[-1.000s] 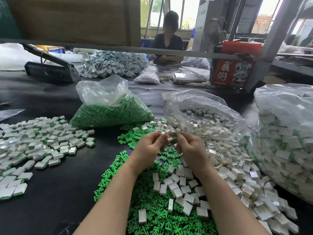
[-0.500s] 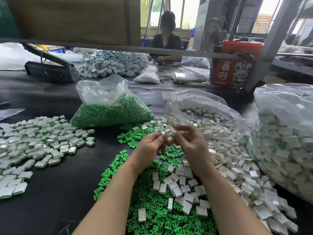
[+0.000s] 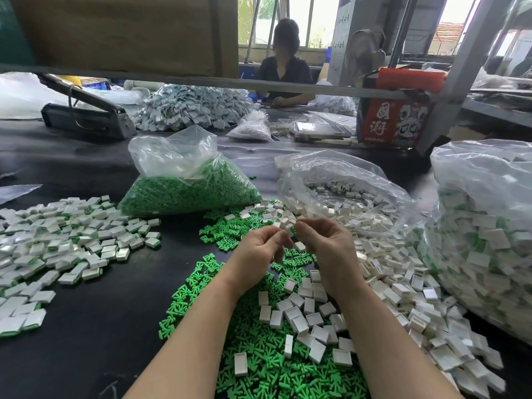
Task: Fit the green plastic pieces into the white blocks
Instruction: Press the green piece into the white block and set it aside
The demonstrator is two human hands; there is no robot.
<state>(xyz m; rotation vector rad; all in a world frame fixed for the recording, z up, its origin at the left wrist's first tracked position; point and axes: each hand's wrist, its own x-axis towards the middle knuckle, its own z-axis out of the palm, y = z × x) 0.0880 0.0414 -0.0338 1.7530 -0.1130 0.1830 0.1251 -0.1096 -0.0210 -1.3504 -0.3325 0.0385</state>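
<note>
Now I pinch one white block (image 3: 285, 224) between my left hand (image 3: 260, 247) and right hand (image 3: 324, 246), mid-fit. Next, I judge, comes pressing its green piece home; that piece is hidden.

Head-worn view — forward, downward, close over worktable (image 3: 72, 341)

My worktop (image 3: 72, 326) is matt black; on it lie smooth plastic green pieces (image 3: 259, 367), satin white blocks (image 3: 299, 321), and glossy, crinkled clear bags (image 3: 172, 151) behind them.

Left hand (image 3: 259, 246) and right hand (image 3: 325, 243) raised together; fingers curled, fingertips nearly touching
</note>
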